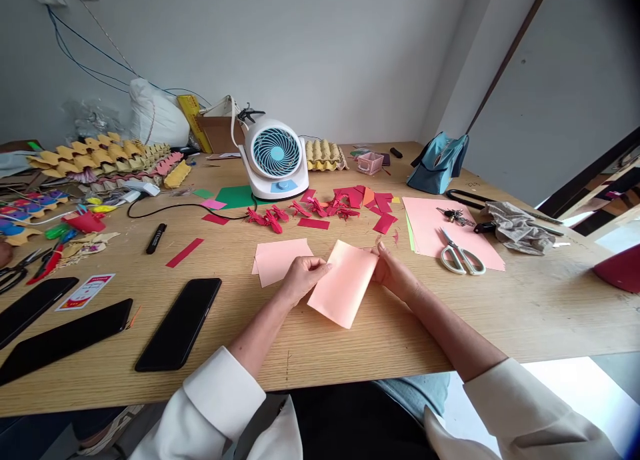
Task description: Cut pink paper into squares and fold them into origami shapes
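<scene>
A wooden worktop (360, 353) filled most of the frame, its near edge crossing the lower part. Open room lay between this edge and the pink sheet (343, 283), held at frame centre. The left hand (304, 277) pinched its left side; the right hand (393, 270) met its upper right edge, fingers partly hidden, grip firmness undeterminable. The sheet was curved; no sharp crease was visible, so its shaping appeared incomplete. Smaller pink pieces (280, 260) lay flat just beyond the left hand, apparently unworked. At right, scissors (463, 257) rested partly on larger pink sheets (425, 227), limiting room there. Farther back, shaped red paper pieces (320, 208) appeared finished, below the fan (277, 155) at upper centre.
</scene>
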The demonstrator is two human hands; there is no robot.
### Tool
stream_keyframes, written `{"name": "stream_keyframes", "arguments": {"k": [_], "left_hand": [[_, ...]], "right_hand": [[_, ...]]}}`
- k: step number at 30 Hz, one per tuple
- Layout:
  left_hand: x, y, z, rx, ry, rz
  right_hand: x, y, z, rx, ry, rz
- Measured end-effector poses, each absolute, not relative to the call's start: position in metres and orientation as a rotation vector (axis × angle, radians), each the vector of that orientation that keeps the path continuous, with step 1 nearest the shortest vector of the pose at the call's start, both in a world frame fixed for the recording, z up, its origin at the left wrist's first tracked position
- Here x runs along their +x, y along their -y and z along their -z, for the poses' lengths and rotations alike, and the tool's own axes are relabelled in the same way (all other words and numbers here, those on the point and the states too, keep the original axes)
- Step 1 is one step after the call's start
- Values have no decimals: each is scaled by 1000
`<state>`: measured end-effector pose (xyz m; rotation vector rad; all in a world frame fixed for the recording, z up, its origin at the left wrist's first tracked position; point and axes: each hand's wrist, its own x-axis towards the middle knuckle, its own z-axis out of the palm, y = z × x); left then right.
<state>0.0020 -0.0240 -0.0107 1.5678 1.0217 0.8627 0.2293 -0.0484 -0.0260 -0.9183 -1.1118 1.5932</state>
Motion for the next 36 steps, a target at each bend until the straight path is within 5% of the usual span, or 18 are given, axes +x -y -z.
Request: {"name": "stream_keyframes", "arguments": {"k": [12,36], "left_hand": [[20,28,33,1589,-1136,-1233],[28,36,33,1510,-1056,-1125]], "right_hand": [[202,64,20,-953,1156,-1440],[203,63,29,-1086,985,-1442]]}}
